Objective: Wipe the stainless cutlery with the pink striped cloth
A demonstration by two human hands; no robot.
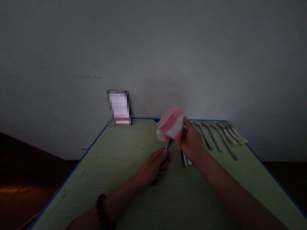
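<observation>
My left hand is closed around the handle of a slim metal piece of cutlery, held tilted above the table. Its upper end disappears into a folded pink-and-white striped cloth, so I cannot tell its exact kind. Gripping that cloth around the upper end is my right hand. Below the right wrist, several metal cutlery handles lie side by side, partly covered by the hand. Three metal spoons lie slanted to the right of it.
Beyond the spoons, several pale-handled utensils lie near the right edge of the green, blue-edged table. A phone with a blurred screen leans upright against the grey wall at the back left.
</observation>
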